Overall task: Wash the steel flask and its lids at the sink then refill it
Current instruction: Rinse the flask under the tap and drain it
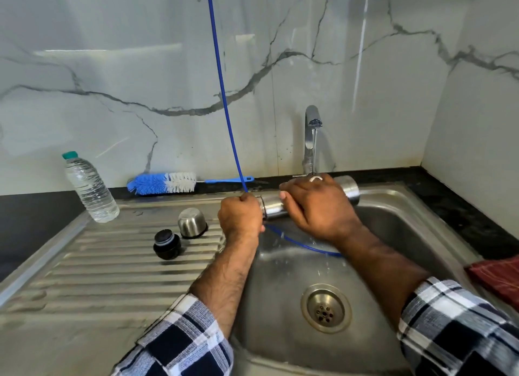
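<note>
Checked sleeves frame the bottom edge, at five and seven o'clock, and our two forearms reach up from them over a steel sink [280, 277]. Toward twelve o'clock from the drain [325, 308], both hands meet on the steel flask [349, 191], which lies sideways above the basin under the tap [310, 134]. A thin stream of water runs from the spout. Our right hand [317, 207] wraps over the flask's body, its grip clamped on the metal. Our left hand [240, 217] sits at the flask's mouth end, at nine o'clock from the right, fingers curled and pinching a thin blue cord [224, 94] that rises out of view.

At nine o'clock from the hands, on the ribbed draining surface [98, 269], a steel cup lid [192, 222] stands upside down with a black stopper lid [167, 243] just beside it. Further toward ten o'clock stands a plastic water bottle [90, 190]. A blue and white bottle brush [168, 182] lies against the marble wall.
</note>
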A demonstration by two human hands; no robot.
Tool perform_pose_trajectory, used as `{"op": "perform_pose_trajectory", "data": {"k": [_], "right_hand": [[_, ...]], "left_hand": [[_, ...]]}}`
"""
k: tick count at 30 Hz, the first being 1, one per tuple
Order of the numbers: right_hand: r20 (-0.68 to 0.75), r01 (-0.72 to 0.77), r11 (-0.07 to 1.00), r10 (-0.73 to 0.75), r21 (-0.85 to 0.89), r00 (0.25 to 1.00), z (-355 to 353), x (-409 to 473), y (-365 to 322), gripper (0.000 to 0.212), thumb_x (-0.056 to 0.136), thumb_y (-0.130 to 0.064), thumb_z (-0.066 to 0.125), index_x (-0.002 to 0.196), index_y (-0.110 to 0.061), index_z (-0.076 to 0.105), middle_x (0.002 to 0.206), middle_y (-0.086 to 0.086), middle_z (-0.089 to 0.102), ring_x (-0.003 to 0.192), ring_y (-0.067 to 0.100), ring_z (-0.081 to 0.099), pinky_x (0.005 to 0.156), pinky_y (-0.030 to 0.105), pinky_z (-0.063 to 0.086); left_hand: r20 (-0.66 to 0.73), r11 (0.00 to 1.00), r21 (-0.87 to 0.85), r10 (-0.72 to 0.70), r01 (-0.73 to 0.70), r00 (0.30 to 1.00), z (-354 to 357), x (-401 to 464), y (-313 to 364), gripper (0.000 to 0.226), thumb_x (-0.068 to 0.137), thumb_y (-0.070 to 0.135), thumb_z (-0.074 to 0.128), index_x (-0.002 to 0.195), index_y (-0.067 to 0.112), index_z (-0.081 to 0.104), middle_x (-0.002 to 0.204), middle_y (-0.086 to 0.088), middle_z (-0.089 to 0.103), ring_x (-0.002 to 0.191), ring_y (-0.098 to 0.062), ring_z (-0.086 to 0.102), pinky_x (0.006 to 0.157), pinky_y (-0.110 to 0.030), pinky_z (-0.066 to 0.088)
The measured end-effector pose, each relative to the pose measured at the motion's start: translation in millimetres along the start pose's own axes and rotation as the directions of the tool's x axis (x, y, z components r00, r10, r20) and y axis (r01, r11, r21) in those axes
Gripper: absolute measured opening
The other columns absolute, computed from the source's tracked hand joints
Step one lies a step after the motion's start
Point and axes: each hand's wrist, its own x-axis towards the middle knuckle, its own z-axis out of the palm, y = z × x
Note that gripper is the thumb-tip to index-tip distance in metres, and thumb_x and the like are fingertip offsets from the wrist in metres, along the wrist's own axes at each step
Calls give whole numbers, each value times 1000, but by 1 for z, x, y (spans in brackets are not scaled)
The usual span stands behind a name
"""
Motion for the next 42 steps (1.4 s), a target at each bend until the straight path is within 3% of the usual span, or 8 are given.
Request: {"op": "perform_pose_trajectory", "data": {"k": [5,8,13,18,22,27,34,42], "right_hand": [[231,-542,839,516,59,825,-23,11,39,62,96,-78,46,90,-26,79,79,5,73,80,31,68,69,34,46],[580,-835,229,628,500,519,-25,7,56,47,81,-60,81,89,-14,82,84,8,79,83,32,76,71,38,61],[567,-360,-466,452,808,689,-10,-4,70,40,82,-21,77,119,-6,73,115,13,75,112,33,71,84,39,62],[292,-395,70,558,916,777,-1,9,63,33,100,-34,67,122,-11,75,113,9,77,112,27,70,109,46,52],[105,-644,466,756,606,646,3,3,48,35,99,-44,72,102,-10,83,83,6,77,79,19,70,86,38,60],[-17,-392,267,843,880,537,-10,15,35,21,87,-20,87,107,-15,82,91,-6,79,84,6,74,85,21,58],[491,-173,-474,709,863,506,0,12,39,66,81,-17,87,141,-13,61,130,12,71,119,32,69,93,49,63],[442,-500,-180,761,847,474,-15,12,61,67,80,-37,90,136,-15,61,120,6,75,108,25,74,89,41,63]], "left_hand": [[-90,982,-36,180,-184,980,-4,18,-9,40,90,36,54,59,11,62,59,-8,66,53,-36,68,50,-54,61],[-112,969,20,248,-248,962,5,21,-19,49,85,48,44,63,8,63,58,-9,63,55,-39,65,53,-54,60],[-137,989,-85,110,-122,984,9,10,-15,50,93,48,42,66,13,64,71,-11,70,56,-40,68,56,-53,62],[-135,977,-212,-48,18,990,3,6,-7,42,100,33,47,63,19,60,71,-8,70,40,-28,64,55,-46,64],[-145,992,-93,69,-83,987,14,27,-32,61,82,62,30,66,11,60,73,-12,71,62,-43,71,58,-53,63],[-71,973,-228,-60,42,996,10,13,-13,45,101,42,46,70,15,61,76,-12,71,54,-36,70,53,-46,63],[201,882,-375,-225,287,953,31,-13,-16,31,107,29,55,99,1,66,91,-26,74,51,-32,63,34,-22,40],[538,979,-39,188,-198,822,35,-15,-35,67,82,84,65,110,23,71,99,-1,79,80,-18,77,70,-33,64]]}}
